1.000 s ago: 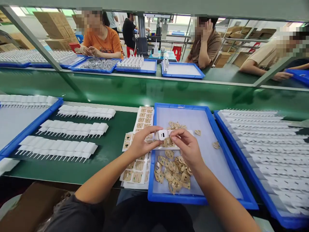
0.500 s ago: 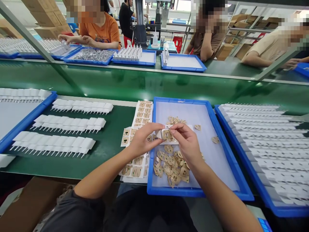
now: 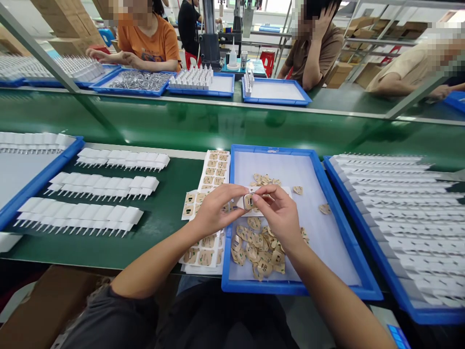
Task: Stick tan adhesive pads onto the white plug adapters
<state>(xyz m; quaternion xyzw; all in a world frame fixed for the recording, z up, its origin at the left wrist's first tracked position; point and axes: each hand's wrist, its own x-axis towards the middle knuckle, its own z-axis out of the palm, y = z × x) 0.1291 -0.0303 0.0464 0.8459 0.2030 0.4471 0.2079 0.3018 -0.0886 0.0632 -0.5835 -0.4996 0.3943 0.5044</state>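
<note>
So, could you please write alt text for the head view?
Both hands, left and right, hold a small white charger with a tan sticker on it, above a blue tray of loose stickers. Rows of white chargers lie to the left.

We see a green counter [image 3: 170, 194] with three rows of white plugs [image 3: 103, 186] lying on it at the left, prongs toward us. Left of them a blue tray [image 3: 39, 179] sits at the edge. In the middle, sheets of tan stickers [image 3: 212, 179] lie just beside another blue tray [image 3: 232, 232], and at the right a third tray [image 3: 366, 237] holds rows of white plugs.
</note>
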